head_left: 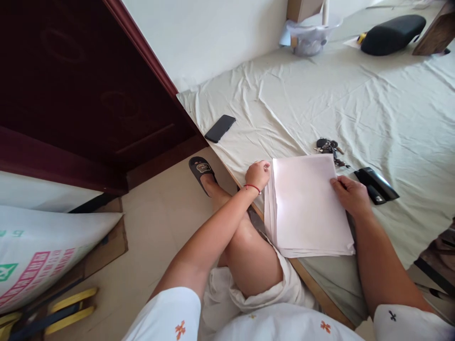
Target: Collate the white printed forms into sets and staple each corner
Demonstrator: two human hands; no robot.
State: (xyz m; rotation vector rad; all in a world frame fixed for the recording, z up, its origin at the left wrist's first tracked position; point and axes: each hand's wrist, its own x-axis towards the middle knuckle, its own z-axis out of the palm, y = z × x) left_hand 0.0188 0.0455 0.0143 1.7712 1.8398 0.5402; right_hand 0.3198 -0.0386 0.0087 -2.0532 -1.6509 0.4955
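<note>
A loosely squared stack of white paper (308,203) lies at the bed-like surface's near edge, its lower sheets fanned out on the left and bottom. At the stack's upper left corner, my left hand (258,174) is closed, fingers curled in, with no sheet visible in it. My right hand (352,193) grips the stack's right edge, thumb on top and the other fingers mostly hidden. Just beyond the paper lies a bunch of keys (329,148). Right of my right hand is a glossy black object (377,183), its kind unclear.
A black phone (220,128) rests near the left edge of the pale cloth (284,104). Farther back stand a clear plastic tub (308,40) and a black rounded case (393,34). A dark red door (71,80) and a printed white sack (50,251) are on the left.
</note>
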